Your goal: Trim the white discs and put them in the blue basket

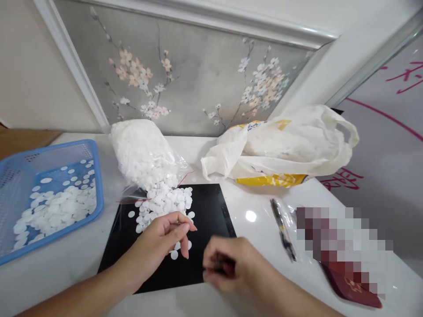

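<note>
My left hand (pixel 165 237) is over the black board (pixel 211 207), its thumb and index finger pressed together; whatever lies between them is too small to make out. To its right, my right hand (pixel 234 264) is curled and blurred by motion, with something dark and partly red inside the fingers that I cannot identify. White round discs (pixel 165 200) are heaped on the board's back part, spilling from the mouth of a clear plastic bag (pixel 142 149). A few discs (pixel 174 254) lie beneath and beside my left hand.
A blue basket (pixel 99 176) with many white discs stands at the left. Behind on the right lies a white and yellow plastic bag (pixel 280 149). A black pen (pixel 282 229) and a dark red item (pixel 353 284), partly pixelated, lie at the right. A flowered panel (pixel 198 66) rises behind.
</note>
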Action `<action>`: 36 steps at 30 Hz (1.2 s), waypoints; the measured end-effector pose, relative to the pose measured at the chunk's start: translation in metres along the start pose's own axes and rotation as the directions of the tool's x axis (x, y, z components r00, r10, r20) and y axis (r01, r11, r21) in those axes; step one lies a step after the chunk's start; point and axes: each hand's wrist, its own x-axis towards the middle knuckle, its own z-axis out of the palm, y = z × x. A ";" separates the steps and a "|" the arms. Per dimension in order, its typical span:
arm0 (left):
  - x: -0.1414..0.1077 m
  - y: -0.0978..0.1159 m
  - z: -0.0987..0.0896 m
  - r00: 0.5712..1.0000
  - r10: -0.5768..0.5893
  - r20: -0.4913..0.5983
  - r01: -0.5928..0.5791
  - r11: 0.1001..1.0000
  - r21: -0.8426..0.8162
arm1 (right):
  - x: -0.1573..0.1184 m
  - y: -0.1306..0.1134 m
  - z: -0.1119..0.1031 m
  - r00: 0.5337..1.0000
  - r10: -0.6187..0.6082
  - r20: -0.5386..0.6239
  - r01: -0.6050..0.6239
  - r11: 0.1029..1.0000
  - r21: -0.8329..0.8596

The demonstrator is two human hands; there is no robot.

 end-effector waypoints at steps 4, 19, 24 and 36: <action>-0.001 -0.003 0.001 0.995 0.097 0.039 -0.100 0.992 0.080 | 0.024 -0.013 -0.006 0.966 0.146 -0.213 -0.078 0.951 0.299; -0.003 0.002 0.010 0.995 0.097 -0.030 -0.091 0.982 0.167 | 0.026 0.002 -0.008 0.881 -0.178 -0.439 0.175 0.983 -0.047; 0.000 -0.003 0.013 0.999 0.030 0.026 -0.026 0.990 -0.140 | 0.024 0.013 -0.002 0.750 -0.615 -0.245 0.507 0.772 -0.384; -0.011 -0.003 0.021 0.992 -0.096 0.087 0.123 0.910 -0.396 | 0.017 0.010 0.000 0.632 -0.772 -0.067 0.541 0.501 -0.675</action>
